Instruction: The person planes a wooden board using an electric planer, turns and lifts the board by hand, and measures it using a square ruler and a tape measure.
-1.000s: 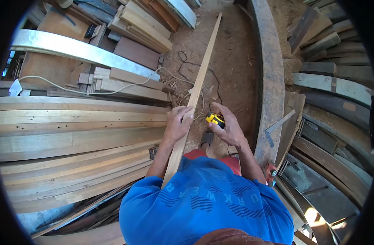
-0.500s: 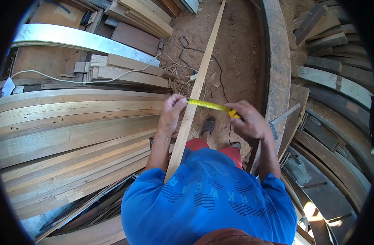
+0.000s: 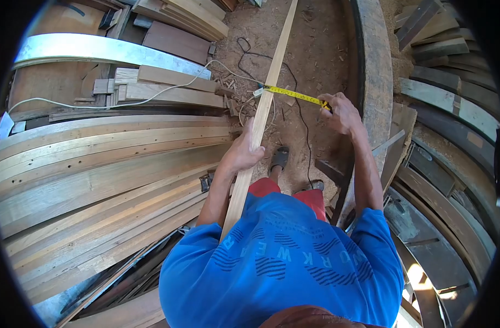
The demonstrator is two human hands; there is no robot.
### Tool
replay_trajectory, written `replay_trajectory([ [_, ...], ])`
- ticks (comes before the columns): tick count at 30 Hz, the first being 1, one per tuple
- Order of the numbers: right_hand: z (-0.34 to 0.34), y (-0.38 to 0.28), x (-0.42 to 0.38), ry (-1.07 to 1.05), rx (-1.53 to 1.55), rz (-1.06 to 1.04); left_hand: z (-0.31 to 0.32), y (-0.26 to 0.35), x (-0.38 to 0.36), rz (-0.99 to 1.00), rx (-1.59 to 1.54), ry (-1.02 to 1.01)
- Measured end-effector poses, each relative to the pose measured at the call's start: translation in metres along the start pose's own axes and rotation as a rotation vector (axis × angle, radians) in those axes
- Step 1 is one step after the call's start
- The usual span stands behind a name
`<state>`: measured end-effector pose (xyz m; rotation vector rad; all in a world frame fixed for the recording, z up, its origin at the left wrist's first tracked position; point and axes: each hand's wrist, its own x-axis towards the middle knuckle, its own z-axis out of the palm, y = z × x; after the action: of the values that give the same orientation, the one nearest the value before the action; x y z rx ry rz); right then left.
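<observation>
A long narrow wooden strip (image 3: 273, 82) runs from my torso up toward the top of the view. My left hand (image 3: 243, 152) grips the strip near its lower part, the thumb lying across its face. Farther right, my right hand (image 3: 342, 113) is closed around a yellow tape measure (image 3: 326, 105). Its extended yellow blade (image 3: 296, 95) reaches left, and the blade's end lies across the strip, beyond my left hand.
Stacked long boards (image 3: 97, 180) fill the left side. A thick wooden beam (image 3: 376, 71) stands to the right, with more planks (image 3: 457, 104) beyond it. A dark cable (image 3: 297, 104) and wood chips lie on the floor between my feet and the far end.
My left hand has let go of the blade's end and taken hold of the strip lower down. The tape measure and my right hand have moved farther forward and slightly right, with more blade showing.
</observation>
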<state>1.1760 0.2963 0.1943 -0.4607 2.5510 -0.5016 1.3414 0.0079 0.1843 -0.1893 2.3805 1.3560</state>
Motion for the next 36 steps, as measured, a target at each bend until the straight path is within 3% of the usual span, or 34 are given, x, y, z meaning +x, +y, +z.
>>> replay_trajectory([
  [13, 0.035, 0.042, 0.02, -0.012, 0.158, -0.145, 0.003, -0.002, 0.002, -0.045, 0.026, 0.006],
  [36, 0.041, 0.053, 0.014, 0.009, 0.206, -0.133, 0.013, -0.001, 0.006, -0.022, 0.022, -0.004],
])
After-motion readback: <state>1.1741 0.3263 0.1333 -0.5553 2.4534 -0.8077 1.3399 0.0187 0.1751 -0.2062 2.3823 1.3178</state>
